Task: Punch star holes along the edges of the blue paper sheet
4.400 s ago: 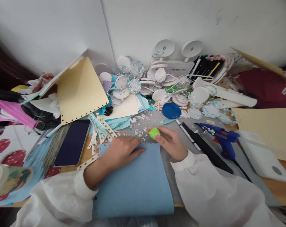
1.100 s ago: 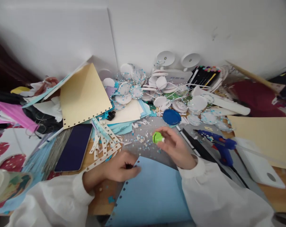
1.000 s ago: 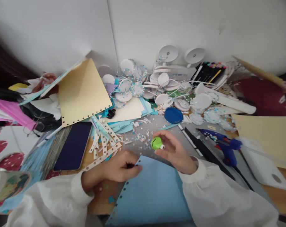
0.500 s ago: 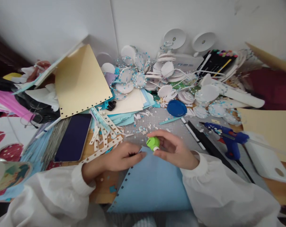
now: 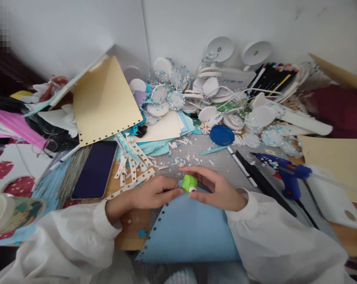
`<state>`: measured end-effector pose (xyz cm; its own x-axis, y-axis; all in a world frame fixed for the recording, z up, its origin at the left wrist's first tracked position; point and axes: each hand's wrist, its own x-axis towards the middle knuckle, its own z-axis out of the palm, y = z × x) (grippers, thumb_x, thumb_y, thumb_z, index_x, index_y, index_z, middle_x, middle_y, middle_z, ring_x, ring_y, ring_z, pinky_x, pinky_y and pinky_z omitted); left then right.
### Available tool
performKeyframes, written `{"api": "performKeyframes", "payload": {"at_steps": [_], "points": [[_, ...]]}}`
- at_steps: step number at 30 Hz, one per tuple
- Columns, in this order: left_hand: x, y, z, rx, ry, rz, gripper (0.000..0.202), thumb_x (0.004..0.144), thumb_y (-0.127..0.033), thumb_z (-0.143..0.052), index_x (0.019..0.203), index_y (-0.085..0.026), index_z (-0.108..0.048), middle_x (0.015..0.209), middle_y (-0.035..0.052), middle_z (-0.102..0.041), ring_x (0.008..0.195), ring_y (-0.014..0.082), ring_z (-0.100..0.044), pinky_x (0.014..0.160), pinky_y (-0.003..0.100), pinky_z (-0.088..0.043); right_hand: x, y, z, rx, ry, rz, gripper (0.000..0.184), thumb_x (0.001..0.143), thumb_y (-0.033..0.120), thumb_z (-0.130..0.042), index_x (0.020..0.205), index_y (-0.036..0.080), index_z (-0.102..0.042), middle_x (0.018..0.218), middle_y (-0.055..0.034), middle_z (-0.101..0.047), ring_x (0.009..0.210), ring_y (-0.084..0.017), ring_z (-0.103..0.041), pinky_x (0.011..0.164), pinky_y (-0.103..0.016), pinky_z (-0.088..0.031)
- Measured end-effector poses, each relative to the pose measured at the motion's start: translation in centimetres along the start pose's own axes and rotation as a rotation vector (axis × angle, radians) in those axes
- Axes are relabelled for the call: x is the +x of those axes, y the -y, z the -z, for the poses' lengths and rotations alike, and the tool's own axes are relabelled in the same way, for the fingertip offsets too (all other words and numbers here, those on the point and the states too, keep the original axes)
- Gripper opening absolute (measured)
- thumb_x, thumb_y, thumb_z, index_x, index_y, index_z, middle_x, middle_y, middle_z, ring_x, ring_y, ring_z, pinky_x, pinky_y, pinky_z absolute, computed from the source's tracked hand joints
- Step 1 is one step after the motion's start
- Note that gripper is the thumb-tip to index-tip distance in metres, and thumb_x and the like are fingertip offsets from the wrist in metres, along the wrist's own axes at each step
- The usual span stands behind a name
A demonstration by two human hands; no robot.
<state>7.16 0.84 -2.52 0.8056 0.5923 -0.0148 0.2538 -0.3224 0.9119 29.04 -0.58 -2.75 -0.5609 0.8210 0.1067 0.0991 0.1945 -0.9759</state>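
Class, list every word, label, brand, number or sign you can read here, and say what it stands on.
Readable text: none.
White box at the back: a line of bluish print on its front, too small and blurred to read.

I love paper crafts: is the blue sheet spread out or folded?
The blue sheet is spread out: its broad face shows no visible crease, and star-shaped holes line its left edge.

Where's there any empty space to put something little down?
A narrow strip of grey mat between the blue glue gun and the white block, plus bare wood in front of it. Crowded: white discs by the wall; blue paper at the front.
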Motion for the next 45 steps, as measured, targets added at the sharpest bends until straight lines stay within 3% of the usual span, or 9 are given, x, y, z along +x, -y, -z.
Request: {"api": "performKeyframes", "payload": {"at_steps": [10,15,21,35,45], "points": [[-0.2,0.3,0.3,-0.047,0.001,0.052,0.044,0.089,-0.043,-0.052,0.057,-0.015,-0.041,0.053,-0.0069,-0.03,0.049,0.0053,-0.03,0.046,0.018,-0.023,0.1,0.5,0.2,-0.023,0.057,-0.056,0.04,0.077,0.037,-0.071,0.11,0.016,-0.06,0.102,-0.0086,-0.059,0.094,-0.017,-0.061,0.085,-0.028,-0.052],[-0.2,0.4,0.1,0.006,-0.003,0.05,0.046,0.091,-0.047,-0.047,0.059,-0.015,-0.043,0.054,-0.0061,-0.034,0.05,0.0061,-0.032,0.047,0.018,-0.024,0.3,1.1,0.0,-0.133,0.027,0.054,0.034,0.081,0.038,-0.067,0.107,0.016,-0.062,0.097,-0.0083,-0.061,0.09,-0.018,-0.06,0.082,-0.03,-0.049],[-0.1,0.3,-0.2,0.081,-0.009,0.009,0.041,0.091,-0.039,-0.046,0.058,-0.016,-0.041,0.051,-0.0072,-0.032,0.046,0.0052,-0.031,0.046,0.019,-0.023,0.4,1.0,-0.2,-0.203,0.053,0.125,0.032,0.083,0.037,-0.065,0.108,0.016,-0.061,0.097,-0.01,-0.063,0.09,-0.02,-0.06,0.081,-0.033,-0.048],[-0.1,0.4,-0.5,0.222,-0.041,-0.065,0.038,0.091,-0.031,-0.044,0.056,-0.016,-0.042,0.05,-0.0069,-0.029,0.043,0.0053,-0.03,0.045,0.021,-0.02,0.3,0.9,-0.5,-0.14,0.051,-0.04,0.041,0.078,0.05,-0.068,0.099,0.015,-0.06,0.088,-0.0058,-0.059,0.079,-0.016,-0.057,0.068,-0.027,-0.048],[0.1,0.3,-0.9,0.313,-0.097,-0.106,0.038,0.088,-0.028,-0.046,0.052,-0.016,-0.043,0.043,-0.0062,-0.033,0.039,0.005,-0.03,0.043,0.022,-0.019,0.1,1.0,-1.3,-0.306,-0.047,0.125,0.029,0.086,0.046,-0.059,0.092,0.018,-0.058,0.079,-0.0038,-0.053,0.074,-0.017,-0.05,0.064,-0.028,-0.041]]}}
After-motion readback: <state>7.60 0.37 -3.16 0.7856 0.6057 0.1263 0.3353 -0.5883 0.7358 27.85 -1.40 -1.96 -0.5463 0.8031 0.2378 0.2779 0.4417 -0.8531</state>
